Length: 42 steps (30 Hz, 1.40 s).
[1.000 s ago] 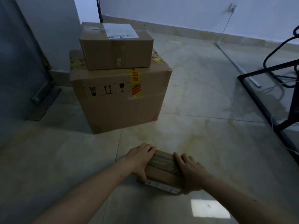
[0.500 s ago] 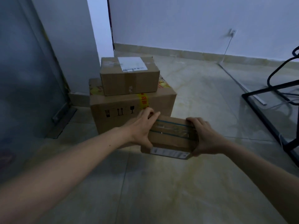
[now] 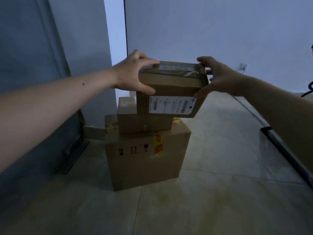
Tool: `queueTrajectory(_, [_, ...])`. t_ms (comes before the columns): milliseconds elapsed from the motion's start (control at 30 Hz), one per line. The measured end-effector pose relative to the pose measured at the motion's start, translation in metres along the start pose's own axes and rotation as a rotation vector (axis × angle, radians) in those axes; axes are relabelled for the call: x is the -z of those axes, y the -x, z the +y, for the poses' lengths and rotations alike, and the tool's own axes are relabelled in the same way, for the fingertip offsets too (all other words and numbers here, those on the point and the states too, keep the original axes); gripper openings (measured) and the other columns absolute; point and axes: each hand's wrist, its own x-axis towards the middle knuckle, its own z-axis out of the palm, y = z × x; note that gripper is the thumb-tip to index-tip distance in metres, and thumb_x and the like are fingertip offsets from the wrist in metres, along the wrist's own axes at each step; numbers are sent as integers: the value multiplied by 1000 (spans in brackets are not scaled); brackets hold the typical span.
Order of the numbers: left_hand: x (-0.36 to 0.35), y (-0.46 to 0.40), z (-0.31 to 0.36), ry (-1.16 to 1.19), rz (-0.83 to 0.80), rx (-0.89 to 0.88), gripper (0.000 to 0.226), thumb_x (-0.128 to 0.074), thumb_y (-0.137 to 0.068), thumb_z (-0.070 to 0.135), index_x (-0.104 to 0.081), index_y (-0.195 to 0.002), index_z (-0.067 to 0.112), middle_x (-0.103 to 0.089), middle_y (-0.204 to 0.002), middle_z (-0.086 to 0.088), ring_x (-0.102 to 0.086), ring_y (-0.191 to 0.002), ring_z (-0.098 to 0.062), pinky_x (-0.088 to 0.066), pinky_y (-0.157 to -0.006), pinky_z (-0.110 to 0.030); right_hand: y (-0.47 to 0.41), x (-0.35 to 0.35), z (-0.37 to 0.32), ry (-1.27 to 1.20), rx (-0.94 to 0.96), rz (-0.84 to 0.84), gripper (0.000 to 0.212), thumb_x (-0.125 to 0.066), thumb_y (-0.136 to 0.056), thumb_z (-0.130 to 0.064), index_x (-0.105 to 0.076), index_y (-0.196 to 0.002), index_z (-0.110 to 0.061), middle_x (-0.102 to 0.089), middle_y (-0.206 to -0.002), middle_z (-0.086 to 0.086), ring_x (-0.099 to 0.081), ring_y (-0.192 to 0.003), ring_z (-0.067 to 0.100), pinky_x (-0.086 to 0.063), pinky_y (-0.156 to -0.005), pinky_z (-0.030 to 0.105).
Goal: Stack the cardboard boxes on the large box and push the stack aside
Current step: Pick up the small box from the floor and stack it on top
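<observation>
i've got the small box (image 3: 171,85) clamped between my left hand (image 3: 133,73) and right hand (image 3: 218,78), above the medium box (image 3: 144,122) on the large box (image 3: 145,160).

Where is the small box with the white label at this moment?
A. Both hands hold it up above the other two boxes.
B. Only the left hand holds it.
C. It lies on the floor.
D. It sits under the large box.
A: the left hand and right hand grip the small box at its two ends, above the middle box on the large box.
</observation>
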Motion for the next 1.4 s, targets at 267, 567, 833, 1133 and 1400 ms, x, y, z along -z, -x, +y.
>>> queueTrajectory(267, [4, -23, -71, -57, -28, 183, 90, -77, -72, 44, -31, -148, 27, -30, -142, -12, -32, -132, -29, -31, -107, -34, -101, -37, -12, -81, -14, -85, 107, -80, -63, 7, -22, -151, -12, -33, -152, 8, -35, -137, 30, -43, -105, 41])
queueTrajectory(567, [-18, -48, -118, -30, -133, 270, 97, -61, -65, 61, -25, -150, 28, -30, -143, -11, -32, -131, -29, -31, -101, -31, -166, -56, 7, -91, -65, -170, 99, -77, -68, 4, -23, -150, -12, -33, -150, 8, -36, -136, 33, -35, -111, 51])
queueTrajectory(833, [-26, -54, -112, 33, -202, 288, 94, -58, -66, 61, -30, -144, 16, -40, -139, -11, -43, -121, -25, -40, -94, -32, -180, -72, 13, -38, -86, -245, 72, -81, -57, -12, -48, -120, -16, -64, -119, 10, -53, -118, 34, -39, -105, 58])
queueTrajectory(1133, [-35, -25, -115, 196, 93, 456, 135, -73, -53, 63, 10, -151, 24, 5, -163, 0, -6, -149, -25, -18, -117, -42, -157, -72, 34, -325, -46, -94, 118, -81, -68, -12, -1, -154, -26, -11, -163, 8, -15, -148, 34, -24, -114, 48])
queueTrajectory(1400, [-75, 59, -131, -180, -474, 567, 146, -62, -49, 78, 21, -147, 9, 24, -159, -10, 16, -148, -26, -2, -121, -43, -91, -98, 128, -160, -363, -80, 120, -67, -55, -65, -11, -153, -28, -5, -164, 8, -12, -149, 35, -18, -116, 55])
